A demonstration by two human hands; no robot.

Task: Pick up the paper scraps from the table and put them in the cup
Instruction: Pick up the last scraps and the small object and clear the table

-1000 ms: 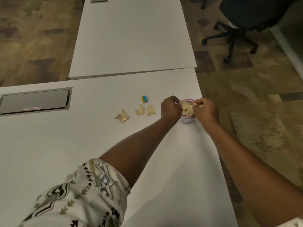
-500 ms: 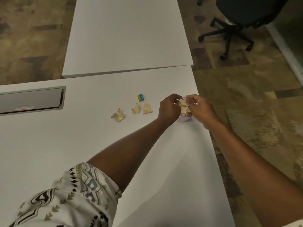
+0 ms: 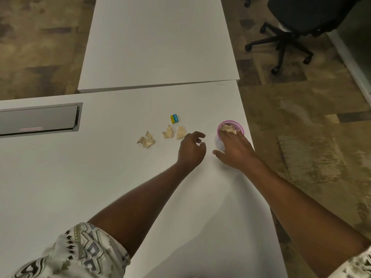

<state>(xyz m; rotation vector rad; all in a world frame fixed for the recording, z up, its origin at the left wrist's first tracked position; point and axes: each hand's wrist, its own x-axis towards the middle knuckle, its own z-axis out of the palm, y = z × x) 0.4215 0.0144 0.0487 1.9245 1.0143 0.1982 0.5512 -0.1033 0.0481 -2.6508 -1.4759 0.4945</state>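
The right hand (image 3: 234, 150), grip open, pressed on tan paper scraps (image 3: 227, 128) in the pink-rimmed plastic cup (image 3: 230, 122); at its nine o'clock the left hand (image 3: 191, 150) hung with its grip slack and empty.

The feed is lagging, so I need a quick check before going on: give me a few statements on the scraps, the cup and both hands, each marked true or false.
1. Loose paper scraps lie on the table. True.
2. The cup is empty. False: scraps in the cup fill it to about the rim.
3. The right hand has its fingers on the scraps in the cup. True.
4. The left hand holds the blue and yellow block. False: it holds nothing, and the block lies on the table beyond the loose scraps.
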